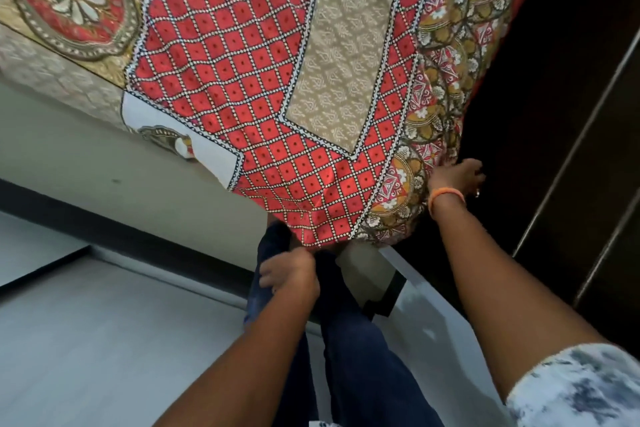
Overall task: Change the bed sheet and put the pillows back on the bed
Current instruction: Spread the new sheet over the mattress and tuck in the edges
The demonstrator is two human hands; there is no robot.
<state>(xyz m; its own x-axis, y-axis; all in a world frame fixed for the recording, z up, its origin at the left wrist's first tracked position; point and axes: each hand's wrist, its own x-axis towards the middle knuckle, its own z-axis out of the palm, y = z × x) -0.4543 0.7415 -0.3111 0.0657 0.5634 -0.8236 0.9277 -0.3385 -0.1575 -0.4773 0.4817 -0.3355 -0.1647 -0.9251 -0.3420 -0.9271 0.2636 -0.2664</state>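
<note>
Basically: bed sheet (277, 87) light, limp. Your left hand (291, 272) pinches hem at 6 o'clock; right hand (457, 180) probably grips side edge, 3 o'clock.

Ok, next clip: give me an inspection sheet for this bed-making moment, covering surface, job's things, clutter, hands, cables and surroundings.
Surface: pale beige mattress side bare below the sheet's edge on the left.
Job's things: red, beige and mustard patterned cotton bed sheet spread over the bed, its corner hanging down at the bed's corner; no pillows in view.
Clutter: nothing seen.
Hands: left hand curled on the sheet's bottom corner; right hand, with an orange wristband, at the sheet's right edge, grip unclear.
Cables: nothing seen.
Surroundings: pale grey floor; dark wooden wardrobe panel to the right; the person's dark blue trousers below.
</note>
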